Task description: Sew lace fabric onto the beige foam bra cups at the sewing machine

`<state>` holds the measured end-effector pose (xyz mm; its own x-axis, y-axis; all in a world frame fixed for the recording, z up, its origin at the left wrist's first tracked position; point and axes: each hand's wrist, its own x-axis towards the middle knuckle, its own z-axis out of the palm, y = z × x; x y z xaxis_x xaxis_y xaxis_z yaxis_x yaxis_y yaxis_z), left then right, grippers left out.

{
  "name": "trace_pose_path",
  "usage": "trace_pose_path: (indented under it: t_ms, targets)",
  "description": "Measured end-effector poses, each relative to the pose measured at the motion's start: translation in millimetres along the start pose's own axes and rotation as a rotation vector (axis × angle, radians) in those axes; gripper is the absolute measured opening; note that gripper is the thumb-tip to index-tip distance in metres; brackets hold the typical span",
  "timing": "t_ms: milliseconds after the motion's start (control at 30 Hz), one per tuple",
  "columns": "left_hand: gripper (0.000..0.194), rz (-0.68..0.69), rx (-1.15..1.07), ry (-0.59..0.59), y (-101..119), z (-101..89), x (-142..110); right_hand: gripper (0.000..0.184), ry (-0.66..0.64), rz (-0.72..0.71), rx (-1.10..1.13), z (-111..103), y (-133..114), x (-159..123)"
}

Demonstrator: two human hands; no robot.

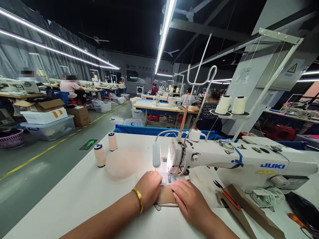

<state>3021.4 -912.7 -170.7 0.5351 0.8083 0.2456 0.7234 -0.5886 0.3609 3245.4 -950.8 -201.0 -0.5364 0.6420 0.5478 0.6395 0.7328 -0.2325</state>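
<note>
A white JUKI sewing machine point(249, 159) stands in front of me, its lit needle and presser foot point(171, 177) just beyond my hands. Beneath the foot area lies a small piece of tan fabric point(166, 195). My left hand point(149, 187), with a gold bangle point(138, 200) at the wrist, is closed at the fabric's left edge; its fingertips are hidden. On the right side, my right hand point(190, 199) rests with its fingers stretched forward, their tips on the fabric close to the presser foot.
Two peach thread cones point(100, 156) stand at the table's left. To the right lie red-handled thread snips point(228, 195), brown strips point(254, 212), a coiled pale cable point(267, 196) and a black item point(302, 209). Cream thread cones point(223, 105) sit on a stand. Other people work at machines beyond.
</note>
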Motion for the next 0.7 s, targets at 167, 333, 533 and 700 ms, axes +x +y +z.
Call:
trace_pose_path:
  t_ms: [167,333,533,700]
  targets:
    - [0.015,-0.234,-0.704,-0.133,17,-55.8,-54,0.062,-0.133,0.242,0.373,-17,-38,17]
    - [0.038,-0.490,-1.376,-0.197,13,-90.6,-89,0.025,-0.369,0.522,0.858,-27,-70,56]
    - [0.058,-0.491,-1.180,-0.201,-13,-92.6,-97,0.022,-0.523,0.558,0.793,-21,-108,98]
    - [0.061,-0.459,-1.039,0.170,-54,-114.0,-95,0.044,-0.430,0.500,1.295,29,-84,123]
